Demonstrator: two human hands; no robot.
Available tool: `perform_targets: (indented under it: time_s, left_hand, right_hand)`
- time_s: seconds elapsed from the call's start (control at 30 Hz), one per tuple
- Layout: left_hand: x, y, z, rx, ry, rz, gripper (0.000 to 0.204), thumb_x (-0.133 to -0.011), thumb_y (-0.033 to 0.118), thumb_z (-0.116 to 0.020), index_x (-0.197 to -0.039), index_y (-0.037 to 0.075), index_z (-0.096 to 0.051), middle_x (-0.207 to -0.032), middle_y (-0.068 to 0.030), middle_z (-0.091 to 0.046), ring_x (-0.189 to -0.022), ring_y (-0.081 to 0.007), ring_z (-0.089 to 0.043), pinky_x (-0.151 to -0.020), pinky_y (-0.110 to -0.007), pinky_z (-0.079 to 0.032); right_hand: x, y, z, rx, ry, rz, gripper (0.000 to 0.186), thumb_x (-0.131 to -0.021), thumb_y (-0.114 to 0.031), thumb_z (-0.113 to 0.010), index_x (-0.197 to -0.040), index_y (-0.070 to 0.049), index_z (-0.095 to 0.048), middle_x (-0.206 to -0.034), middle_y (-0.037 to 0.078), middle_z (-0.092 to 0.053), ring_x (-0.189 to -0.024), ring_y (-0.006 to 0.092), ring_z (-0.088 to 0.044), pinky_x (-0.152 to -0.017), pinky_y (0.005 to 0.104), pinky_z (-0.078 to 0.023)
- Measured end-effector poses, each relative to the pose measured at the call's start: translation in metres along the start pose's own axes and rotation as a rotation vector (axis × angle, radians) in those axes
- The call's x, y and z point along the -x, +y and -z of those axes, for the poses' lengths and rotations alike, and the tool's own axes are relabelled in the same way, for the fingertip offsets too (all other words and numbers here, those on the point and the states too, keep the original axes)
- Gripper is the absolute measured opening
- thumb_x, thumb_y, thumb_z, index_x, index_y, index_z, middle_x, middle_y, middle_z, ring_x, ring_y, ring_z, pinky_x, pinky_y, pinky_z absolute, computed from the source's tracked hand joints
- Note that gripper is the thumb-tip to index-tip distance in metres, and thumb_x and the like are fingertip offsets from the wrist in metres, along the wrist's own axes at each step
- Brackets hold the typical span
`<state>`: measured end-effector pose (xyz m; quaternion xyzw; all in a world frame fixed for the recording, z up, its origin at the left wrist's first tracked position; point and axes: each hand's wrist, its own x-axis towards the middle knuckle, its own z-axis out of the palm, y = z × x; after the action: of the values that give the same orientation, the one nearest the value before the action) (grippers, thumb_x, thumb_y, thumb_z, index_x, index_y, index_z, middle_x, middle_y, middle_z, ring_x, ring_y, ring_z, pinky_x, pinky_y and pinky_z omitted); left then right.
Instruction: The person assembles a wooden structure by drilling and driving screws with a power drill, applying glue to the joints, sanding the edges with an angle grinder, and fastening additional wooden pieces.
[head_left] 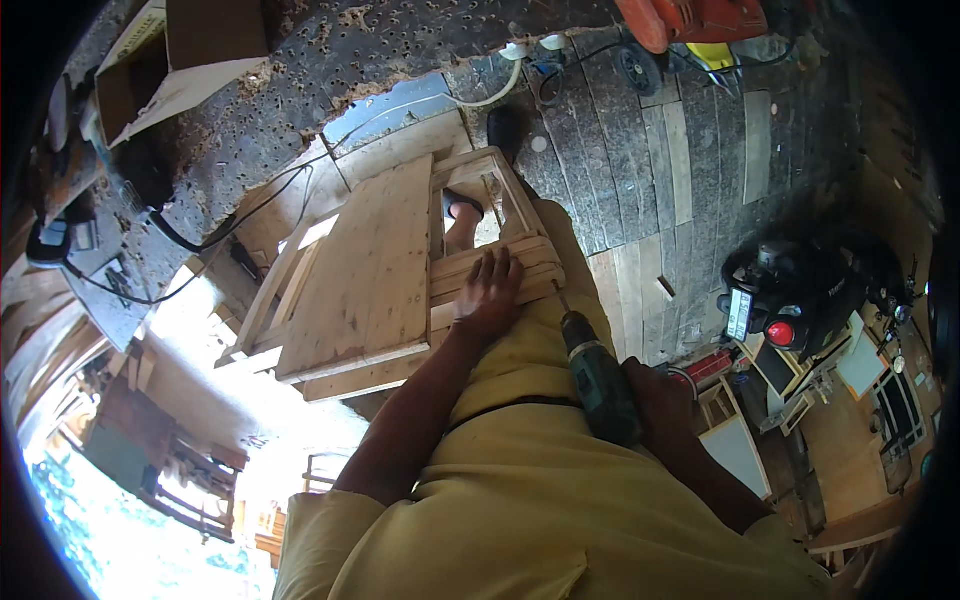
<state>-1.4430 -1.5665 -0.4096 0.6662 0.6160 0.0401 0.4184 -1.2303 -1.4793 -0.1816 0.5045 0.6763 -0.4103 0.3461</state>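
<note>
While motorbike lettering shows, left fingers span slats, right fingers clasp a drill.

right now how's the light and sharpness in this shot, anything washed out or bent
Head view: bright glare washes out the lower left, beyond the wooden panel; the motorbike at right sits in dim shade. Head view: fisheye distortion curves edges near the black rim. Head view: the drill and left hand look fairly clear.
</note>
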Motion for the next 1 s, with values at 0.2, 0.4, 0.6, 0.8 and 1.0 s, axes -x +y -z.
perform_targets:
  time_s: [0.2,0.4,0.6,0.8,1.0]
  left_hand:
    - [-0.003,-0.004,-0.01,-0.004,0.008,0.0,0.066,-0.073,0.02,-0.073,-0.131,0.0,-0.05,-0.144,-0.0242,-0.05,-0.132,-0.0403,-0.05,-0.11,-0.048,-0.042]
    - [0.001,-0.003,-0.012,-0.002,0.028,0.017,0.069,-0.073,0.02,-0.075,-0.134,0.001,-0.047,-0.144,-0.0231,-0.049,-0.134,-0.0401,-0.048,-0.11,-0.048,-0.041]
    - [-0.001,0.002,-0.005,0.01,0.037,0.027,0.058,-0.078,0.019,-0.068,-0.13,0.001,-0.049,-0.142,-0.0242,-0.051,-0.133,-0.0419,-0.048,-0.108,-0.049,-0.042]
    - [0.003,0.001,0.003,0.045,0.036,0.03,0.053,-0.081,0.018,-0.064,-0.13,0.002,-0.05,-0.139,-0.0233,-0.053,-0.13,-0.0404,-0.051,-0.107,-0.049,-0.043]
    - [0.006,0.005,0.015,0.087,-0.011,0.018,0.066,-0.083,0.036,-0.07,-0.135,0.003,-0.047,-0.143,-0.0194,-0.051,-0.134,-0.0384,-0.047,-0.111,-0.049,-0.038]
  right_hand:
    - [-0.004,0.004,0.003,0.091,-0.027,0.039,0.019,-0.084,-0.018,-0.062,-0.097,-0.009,-0.051,-0.079,0.014,-0.064,-0.075,0.0365,-0.068,-0.062,0.0471,-0.052]
    - [-0.004,-0.007,0.012,-0.046,-0.032,-0.049,0.021,-0.084,-0.022,-0.062,-0.098,-0.01,-0.052,-0.081,0.015,-0.065,-0.078,0.0382,-0.068,-0.063,0.0492,-0.051]
    - [-0.001,-0.002,0.012,-0.076,0.008,-0.027,0.027,-0.083,-0.028,-0.064,-0.102,-0.01,-0.055,-0.083,0.015,-0.067,-0.078,0.0379,-0.068,-0.065,0.0493,-0.052]
    - [0.009,-0.006,0.036,-0.01,0.076,0.143,0.036,-0.077,-0.031,-0.071,-0.104,-0.01,-0.059,-0.083,0.014,-0.068,-0.078,0.0368,-0.069,-0.066,0.0476,-0.053]
    - [0.05,-0.003,0.047,-0.024,0.22,0.112,0.034,-0.075,-0.034,-0.075,-0.097,-0.012,-0.063,-0.08,0.013,-0.069,-0.079,0.0356,-0.07,-0.069,0.047,-0.054]
